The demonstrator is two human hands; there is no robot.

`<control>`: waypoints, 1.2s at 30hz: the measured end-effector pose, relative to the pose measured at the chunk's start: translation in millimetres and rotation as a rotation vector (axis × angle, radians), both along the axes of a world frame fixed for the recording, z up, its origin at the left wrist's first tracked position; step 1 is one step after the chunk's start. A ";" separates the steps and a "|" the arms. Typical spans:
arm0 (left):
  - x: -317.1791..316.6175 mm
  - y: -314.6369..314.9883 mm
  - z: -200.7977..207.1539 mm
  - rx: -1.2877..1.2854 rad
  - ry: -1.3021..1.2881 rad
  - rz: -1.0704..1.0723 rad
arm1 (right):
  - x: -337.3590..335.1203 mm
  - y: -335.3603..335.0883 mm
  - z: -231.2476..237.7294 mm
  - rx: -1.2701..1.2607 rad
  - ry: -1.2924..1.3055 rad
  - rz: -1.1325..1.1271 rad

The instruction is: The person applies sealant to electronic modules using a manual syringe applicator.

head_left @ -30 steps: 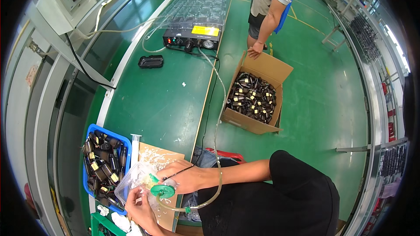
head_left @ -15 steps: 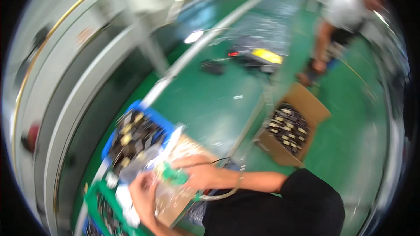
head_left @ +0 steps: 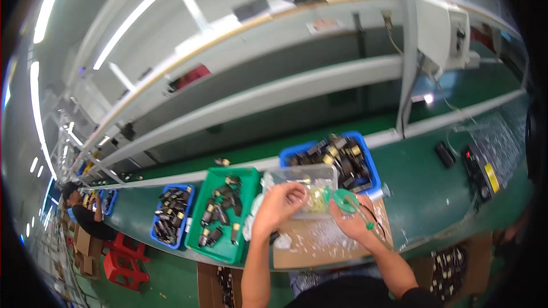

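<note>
My right hand (head_left: 352, 222) is closed around a green rounded tool (head_left: 346, 198) with a pale tube (head_left: 365, 217) running from it along my wrist. Thumb and fingers of my left hand (head_left: 279, 205) are curled together in front of a clear plastic box (head_left: 271, 178); whatever they pinch, if anything, is too small to make out. Small yellowish clear pieces (head_left: 315, 197) show in the box between my hands. Under my hands lies a brown cardboard sheet (head_left: 291, 259) strewn with tiny clear bits.
A blue basket (head_left: 374, 174) of dark parts stands behind the box. Left of me are a green tray (head_left: 198, 217) and another blue basket (head_left: 155, 225) with similar parts. A black device (head_left: 479, 174) sits at right; cardboard boxes (head_left: 208, 285) stand below. A person (head_left: 94, 219) sits far left.
My view has swung left and up, so the shelf frame and left-hand trays now show. Both hands stay around the clear box, the green tool still in my right hand.
</note>
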State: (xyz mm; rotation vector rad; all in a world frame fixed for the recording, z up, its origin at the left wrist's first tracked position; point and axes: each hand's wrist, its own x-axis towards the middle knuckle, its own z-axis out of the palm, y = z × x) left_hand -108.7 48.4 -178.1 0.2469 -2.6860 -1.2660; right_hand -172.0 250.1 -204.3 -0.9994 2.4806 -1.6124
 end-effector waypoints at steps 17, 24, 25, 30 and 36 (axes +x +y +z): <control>-3.9 66.2 -16.8 -0.169 -0.042 -0.096 | 20.9 63.7 -47.5 -0.134 -0.197 -0.097; -3.2 72.7 -32.1 -0.214 -0.076 -0.108 | 22.7 70.9 -43.6 -0.093 -0.222 -0.071; -5.4 73.7 -35.5 -0.210 -0.078 -0.117 | 21.3 71.9 -45.2 -0.090 -0.225 -0.080; -31.7 89.0 -52.2 -0.219 -0.044 -0.182 | 13.6 79.5 -60.0 -0.102 -0.028 -0.145; -34.1 93.5 -62.7 -0.208 -0.029 -0.240 | 23.8 88.0 -99.3 -0.028 -0.098 -0.135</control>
